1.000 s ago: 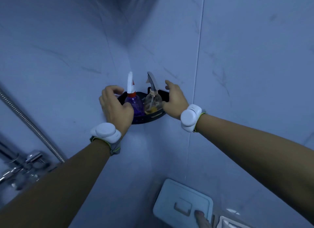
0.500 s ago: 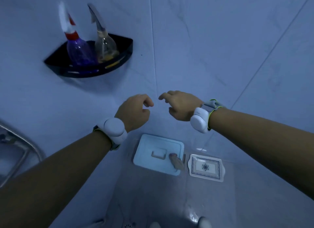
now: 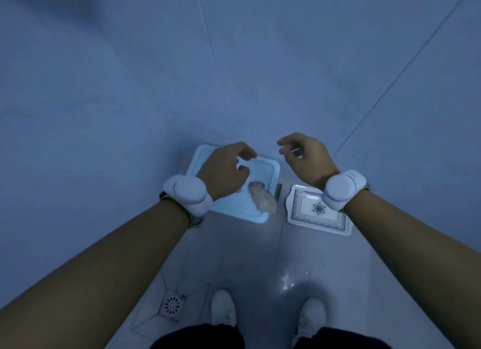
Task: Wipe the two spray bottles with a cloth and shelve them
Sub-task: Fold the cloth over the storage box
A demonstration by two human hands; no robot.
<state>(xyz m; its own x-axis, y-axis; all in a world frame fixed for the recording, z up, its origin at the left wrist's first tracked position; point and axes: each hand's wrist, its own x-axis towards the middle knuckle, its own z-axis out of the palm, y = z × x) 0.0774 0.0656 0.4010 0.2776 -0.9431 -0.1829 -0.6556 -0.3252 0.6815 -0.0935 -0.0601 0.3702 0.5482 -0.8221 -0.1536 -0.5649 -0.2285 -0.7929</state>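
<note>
Downward view of a tiled corner, described from left to right. At the lower left, a round floor drain (image 3: 172, 305) is set into the grey floor (image 3: 260, 257). The left forearm rises from the lower left corner and carries a white wrist device (image 3: 188, 194). The left hand (image 3: 224, 172) hangs in the air with its fingers loosely curled; its grip is narrow but closes on nothing, the thumb and fingers staying apart. Beneath and partly hidden by this hand, a pale blue tray (image 3: 263, 182) lies flat on the floor against the far wall (image 3: 130, 88). On the near right part of the tray lies a crumpled pale cloth (image 3: 263, 200), just right of the left wrist and lower in the frame than the curled fingers; it lies on the tray, below the hand and apart from it. At the bottom centre, two white shoes (image 3: 223, 309) stand on the floor, well on the near side of the tray. To the right of the tray, with a narrow gap between them, a white dish with a blue pattern (image 3: 315, 210) rests on the floor. The right hand (image 3: 307, 158) is held in the air above the far edge of this dish, fingers half bent and spread, its grip wide and empty. A second white wrist device (image 3: 343, 188) sits on the right wrist. The two spray bottles are out of view.
</note>
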